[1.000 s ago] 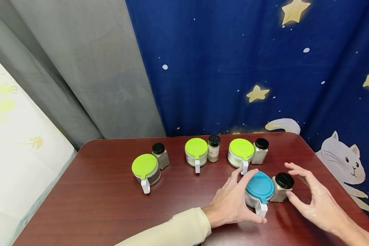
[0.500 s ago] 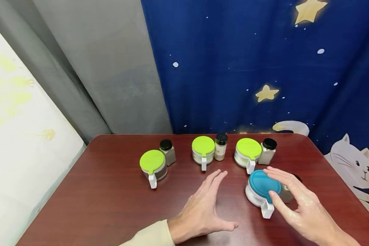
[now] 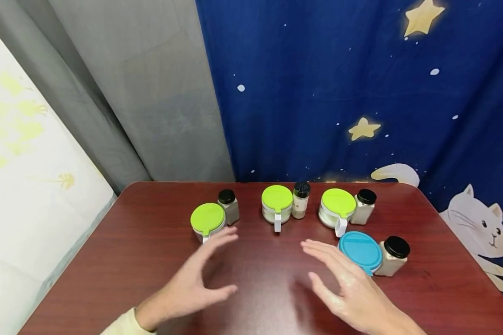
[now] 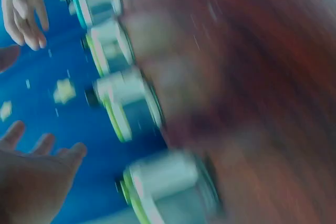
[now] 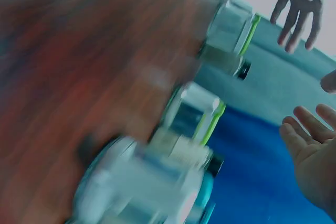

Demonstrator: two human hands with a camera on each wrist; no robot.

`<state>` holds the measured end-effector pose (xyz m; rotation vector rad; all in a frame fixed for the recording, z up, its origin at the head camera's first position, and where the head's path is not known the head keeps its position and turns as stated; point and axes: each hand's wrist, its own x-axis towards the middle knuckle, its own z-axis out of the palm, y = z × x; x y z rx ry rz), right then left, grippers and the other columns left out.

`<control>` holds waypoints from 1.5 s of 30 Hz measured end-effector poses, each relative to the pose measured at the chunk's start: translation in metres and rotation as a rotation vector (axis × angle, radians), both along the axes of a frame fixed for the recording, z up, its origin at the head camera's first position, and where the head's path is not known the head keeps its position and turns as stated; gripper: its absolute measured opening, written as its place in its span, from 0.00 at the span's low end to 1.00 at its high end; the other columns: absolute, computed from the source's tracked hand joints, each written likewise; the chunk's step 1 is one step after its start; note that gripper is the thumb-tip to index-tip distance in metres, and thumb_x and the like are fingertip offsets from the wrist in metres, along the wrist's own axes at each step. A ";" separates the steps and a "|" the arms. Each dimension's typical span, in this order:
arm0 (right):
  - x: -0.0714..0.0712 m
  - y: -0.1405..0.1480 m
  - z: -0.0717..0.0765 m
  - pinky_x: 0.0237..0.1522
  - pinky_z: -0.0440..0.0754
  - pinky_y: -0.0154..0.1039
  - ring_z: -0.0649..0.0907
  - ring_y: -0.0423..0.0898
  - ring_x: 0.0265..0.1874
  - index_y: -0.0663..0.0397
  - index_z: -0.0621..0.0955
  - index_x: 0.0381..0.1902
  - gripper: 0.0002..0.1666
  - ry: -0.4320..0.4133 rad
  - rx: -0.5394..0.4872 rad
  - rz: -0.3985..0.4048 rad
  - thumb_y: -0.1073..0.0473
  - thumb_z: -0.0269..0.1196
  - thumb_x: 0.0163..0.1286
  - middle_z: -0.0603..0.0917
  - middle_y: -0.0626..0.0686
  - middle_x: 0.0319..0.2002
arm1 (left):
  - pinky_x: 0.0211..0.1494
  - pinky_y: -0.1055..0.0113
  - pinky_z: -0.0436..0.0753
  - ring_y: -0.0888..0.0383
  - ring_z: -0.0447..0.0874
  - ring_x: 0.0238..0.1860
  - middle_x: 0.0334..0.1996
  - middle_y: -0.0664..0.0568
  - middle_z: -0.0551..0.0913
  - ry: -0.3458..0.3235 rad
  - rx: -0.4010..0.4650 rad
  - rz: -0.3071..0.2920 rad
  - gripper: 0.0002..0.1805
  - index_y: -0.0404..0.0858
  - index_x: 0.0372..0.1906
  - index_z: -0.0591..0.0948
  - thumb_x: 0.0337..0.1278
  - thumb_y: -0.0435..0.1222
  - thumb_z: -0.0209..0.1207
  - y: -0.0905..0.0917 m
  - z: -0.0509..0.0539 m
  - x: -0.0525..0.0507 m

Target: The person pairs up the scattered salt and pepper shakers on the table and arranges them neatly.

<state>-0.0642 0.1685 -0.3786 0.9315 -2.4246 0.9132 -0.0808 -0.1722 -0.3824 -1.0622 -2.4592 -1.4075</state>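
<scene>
Both hands hover over the table with nothing in them. My left hand [image 3: 188,284] has its thumb and fingers spread, just in front of a glass jar with a green lid [image 3: 207,217], whose white handle it partly hides. My right hand [image 3: 352,288], fingers also spread, covers the handle and front of a blue-lidded jar [image 3: 360,251]. Touching or nearly touching that jar on its right is a square black-capped bottle [image 3: 394,257]. In the left wrist view the jars are blurred beyond the left hand [image 4: 37,182]; the right wrist view shows the right hand [image 5: 315,156] apart from them.
Along the back stand a middle green-lidded jar [image 3: 277,199] beside a round shaker [image 3: 300,201], and a right green-lidded jar [image 3: 337,204] beside a square bottle [image 3: 363,207]. Another square bottle [image 3: 229,207] stands behind the left jar. The reddish-brown table [image 3: 264,265] meets curtains behind.
My left hand has left the blue-lidded jar and moved left across the table. My right hand has moved left from the square bottle, past the blue-lidded jar. The view has shifted slightly.
</scene>
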 end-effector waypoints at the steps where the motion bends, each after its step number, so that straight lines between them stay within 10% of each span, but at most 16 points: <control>1: -0.004 -0.008 0.000 0.66 0.62 0.26 0.74 0.45 0.65 0.42 0.74 0.71 0.37 0.001 0.003 0.013 0.62 0.70 0.65 0.74 0.45 0.68 | 0.74 0.68 0.55 0.47 0.56 0.76 0.76 0.51 0.61 -0.001 -0.003 0.021 0.51 0.47 0.76 0.65 0.46 0.32 0.77 -0.009 0.002 -0.004; 8: -0.044 -0.079 0.007 0.65 0.72 0.44 0.70 0.40 0.69 0.45 0.72 0.73 0.34 -0.050 0.033 0.032 0.54 0.66 0.70 0.73 0.45 0.70 | 0.72 0.75 0.49 0.49 0.46 0.79 0.78 0.52 0.56 -0.081 -0.104 0.057 0.46 0.49 0.78 0.64 0.56 0.35 0.73 -0.060 0.013 -0.027; 11: -0.061 -0.108 0.009 0.65 0.71 0.48 0.69 0.42 0.70 0.48 0.71 0.74 0.34 -0.075 0.087 0.041 0.53 0.63 0.72 0.72 0.48 0.71 | 0.75 0.61 0.51 0.47 0.45 0.79 0.78 0.51 0.58 -0.097 -0.094 0.072 0.46 0.46 0.78 0.63 0.56 0.34 0.73 -0.070 0.009 -0.039; 16: -0.092 -0.146 0.003 0.62 0.74 0.54 0.63 0.51 0.74 0.48 0.65 0.78 0.40 -0.088 0.280 -0.038 0.50 0.61 0.71 0.64 0.53 0.76 | 0.68 0.31 0.51 0.45 0.47 0.78 0.77 0.52 0.57 -0.122 -0.076 0.138 0.47 0.46 0.77 0.64 0.54 0.35 0.74 -0.082 -0.009 -0.068; 24: -0.146 -0.182 -0.024 0.68 0.68 0.48 0.63 0.55 0.74 0.53 0.63 0.79 0.43 -0.037 0.416 -0.102 0.60 0.65 0.69 0.57 0.58 0.78 | 0.69 0.30 0.49 0.40 0.40 0.78 0.79 0.44 0.46 -0.191 -0.090 0.153 0.64 0.47 0.80 0.56 0.37 0.41 0.83 -0.087 -0.047 -0.091; 30: -0.160 -0.182 -0.027 0.44 0.84 0.43 0.78 0.54 0.58 0.51 0.68 0.70 0.32 -0.145 0.208 -0.071 0.62 0.66 0.72 0.65 0.61 0.66 | 0.68 0.39 0.64 0.41 0.51 0.75 0.78 0.42 0.49 -0.126 -0.154 0.161 0.62 0.49 0.79 0.60 0.35 0.42 0.84 -0.077 -0.049 -0.100; 36: -0.160 -0.171 -0.020 0.52 0.82 0.45 0.83 0.50 0.49 0.48 0.67 0.63 0.33 -0.287 0.061 -0.027 0.58 0.72 0.67 0.78 0.55 0.58 | 0.65 0.49 0.70 0.54 0.67 0.64 0.69 0.54 0.65 -0.098 -0.183 0.231 0.60 0.53 0.76 0.65 0.31 0.41 0.85 -0.073 -0.043 -0.104; 45: -0.151 -0.162 -0.025 0.52 0.80 0.42 0.81 0.45 0.48 0.48 0.71 0.59 0.33 -0.267 0.016 0.055 0.58 0.76 0.62 0.81 0.50 0.52 | 0.63 0.48 0.72 0.56 0.70 0.62 0.66 0.56 0.69 -0.095 -0.165 0.277 0.58 0.55 0.74 0.69 0.28 0.44 0.86 -0.070 -0.047 -0.097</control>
